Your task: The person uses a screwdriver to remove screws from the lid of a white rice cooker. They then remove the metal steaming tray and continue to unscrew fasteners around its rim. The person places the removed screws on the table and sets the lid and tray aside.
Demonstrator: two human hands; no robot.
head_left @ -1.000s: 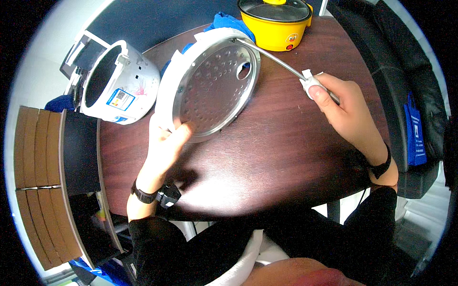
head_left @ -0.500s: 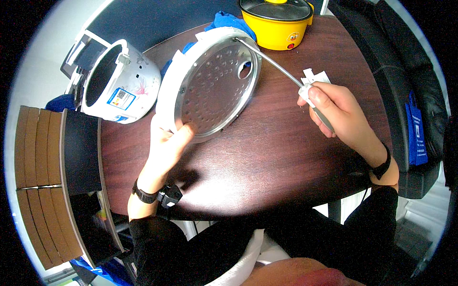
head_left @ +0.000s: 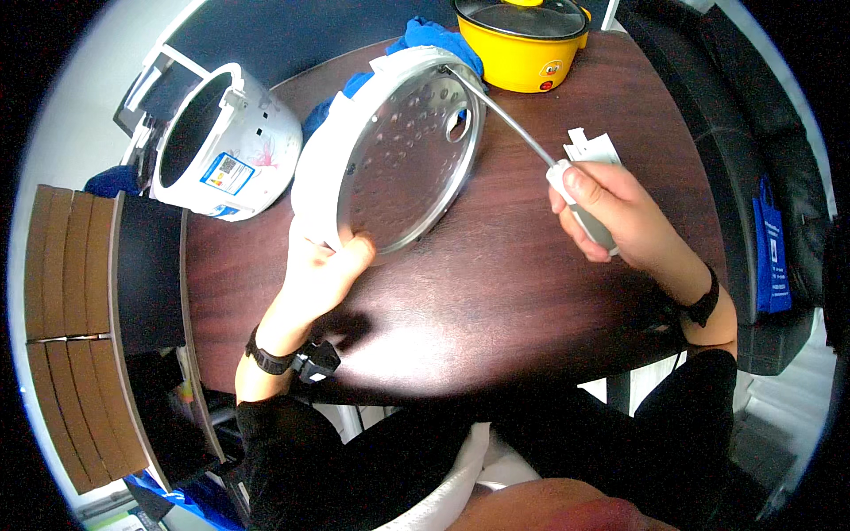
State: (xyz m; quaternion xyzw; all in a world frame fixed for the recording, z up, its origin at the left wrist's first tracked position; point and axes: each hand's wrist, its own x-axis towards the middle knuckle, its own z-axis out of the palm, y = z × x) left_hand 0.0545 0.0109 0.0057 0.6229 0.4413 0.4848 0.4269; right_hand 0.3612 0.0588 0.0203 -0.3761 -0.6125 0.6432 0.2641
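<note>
Tilted up on its edge above the table, a round white rice cooker lid (head_left: 403,168) shows me its dimpled metal inner side, with an oval hole near its right rim. My left hand (head_left: 329,270) grips the lid's lower edge, thumb on the metal side and the other fingers hidden behind. My right hand (head_left: 611,208) is closed round the white and grey handle of a screwdriver (head_left: 513,124). The long shaft slants up to the left, and its tip meets the lid's upper rim. Just beyond that hand lies a white plastic part (head_left: 591,148).
A white rice cooker body (head_left: 257,146), its lid opening facing left, lies at the table's left. Blue cloth (head_left: 429,37) is bunched behind the lid. A yellow electric pot (head_left: 518,44) stands at the back. Brown boxes (head_left: 75,265) are left; a black sofa (head_left: 699,97) is right.
The lid has turned slightly more edge-on. My right hand has shifted a little left and down with the screwdriver, whose tip stays at the upper rim.
</note>
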